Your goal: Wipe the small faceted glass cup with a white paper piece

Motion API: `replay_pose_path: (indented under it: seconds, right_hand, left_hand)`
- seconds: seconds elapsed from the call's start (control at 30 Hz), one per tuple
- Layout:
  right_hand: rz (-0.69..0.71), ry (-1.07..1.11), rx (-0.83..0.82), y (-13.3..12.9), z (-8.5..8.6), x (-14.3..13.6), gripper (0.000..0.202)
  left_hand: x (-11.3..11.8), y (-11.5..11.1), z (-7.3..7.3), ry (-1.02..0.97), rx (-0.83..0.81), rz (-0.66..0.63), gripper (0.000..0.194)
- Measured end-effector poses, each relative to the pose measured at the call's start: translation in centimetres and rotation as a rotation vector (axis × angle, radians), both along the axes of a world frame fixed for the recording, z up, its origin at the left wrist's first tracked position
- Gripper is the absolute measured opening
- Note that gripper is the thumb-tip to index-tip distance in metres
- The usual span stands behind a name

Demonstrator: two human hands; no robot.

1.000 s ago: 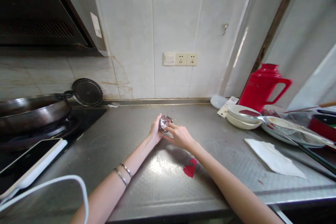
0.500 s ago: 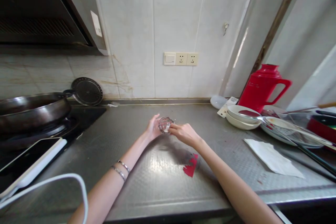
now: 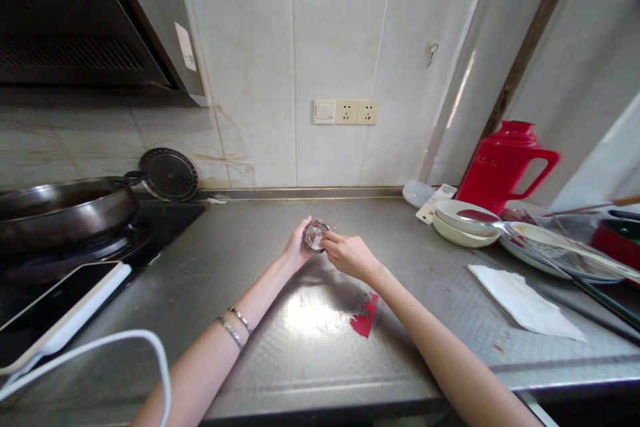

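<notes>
My left hand [image 3: 299, 245] is wrapped round a small clear glass cup [image 3: 314, 237] from the left, its round mouth tilted toward me. From the right, my right hand [image 3: 350, 255] has its fingers closed at the mouth of the cup. The fingertips overlap the rim; whether they pinch the rim or something small and whitish inside, I cannot tell. Both hands are above the metal counter [image 3: 240, 360]. Below them lies a torn scrap of red paper or film [image 3: 364, 320], apart from both hands.
A gas stove with a steel pan [image 3: 65, 210] is at left, beside a phone [image 3: 60, 310] with a white cable [image 3: 145, 335]. At right are stacked bowls [image 3: 463, 233], a red thermos [image 3: 500, 167], a white napkin [image 3: 525, 303], plates and utensils.
The cup has turned slightly, so its round mouth shows more fully. My right fingers have shifted a little at the rim. The view has moved slightly.
</notes>
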State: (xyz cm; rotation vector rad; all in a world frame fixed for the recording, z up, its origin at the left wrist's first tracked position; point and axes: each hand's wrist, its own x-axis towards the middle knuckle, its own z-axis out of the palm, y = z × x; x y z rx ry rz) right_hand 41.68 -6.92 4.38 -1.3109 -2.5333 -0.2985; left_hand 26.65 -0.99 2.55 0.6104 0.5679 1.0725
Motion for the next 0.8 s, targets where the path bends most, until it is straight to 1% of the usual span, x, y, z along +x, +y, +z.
replay_pose_path:
  seconds: [0.07, 0.17, 0.23, 0.3, 0.37, 0.43, 0.57, 0.6, 0.73, 0.8]
  right_hand:
    - [-0.021, 0.055, -0.029, -0.1, -0.5, -0.8, 0.027]
    - [0.02, 0.162, -0.052, -0.2, -1.3, -1.9, 0.031]
    - [0.029, 0.222, -0.045, -0.1, -1.7, -2.5, 0.029]
    - [0.002, 0.229, -0.039, -0.1, -1.8, -2.8, 0.025]
    - [-0.033, 0.177, -0.036, 0.0, -1.7, -2.7, 0.024]
    - [-0.058, 0.097, -0.032, 0.0, -1.3, -2.2, 0.026]
    - [-0.058, -0.048, -0.009, 0.0, -0.3, -0.4, 0.029]
    - [-0.051, -0.08, -0.004, 0.1, -0.1, 0.1, 0.03]
    - [-0.02, -0.174, 0.02, 0.2, 0.5, 1.4, 0.038]
    - [0.002, -0.21, 0.027, 0.2, 0.5, 1.5, 0.037]
  left_hand:
    - [0.1, -0.2, 0.0, -0.031, 0.015, 0.043, 0.025]
    - [0.2, -0.6, 0.0, -0.062, 0.048, 0.101, 0.024]
    - [0.4, -0.8, -0.1, -0.066, 0.077, 0.118, 0.025]
    - [0.5, -1.0, -0.2, -0.066, 0.099, 0.123, 0.027]
    - [0.6, -1.0, -0.3, -0.079, 0.108, 0.127, 0.026]
    - [0.5, -0.9, -0.3, -0.095, 0.108, 0.087, 0.027]
    - [-0.1, -0.5, -0.4, -0.125, 0.109, -0.121, 0.037]
    - [-0.3, -0.3, -0.4, -0.128, 0.105, -0.153, 0.04]
    - [-1.1, 0.4, -0.7, -0.079, 0.034, -0.187, 0.053]
    - [-1.3, 0.5, -0.9, -0.043, -0.007, -0.187, 0.055]
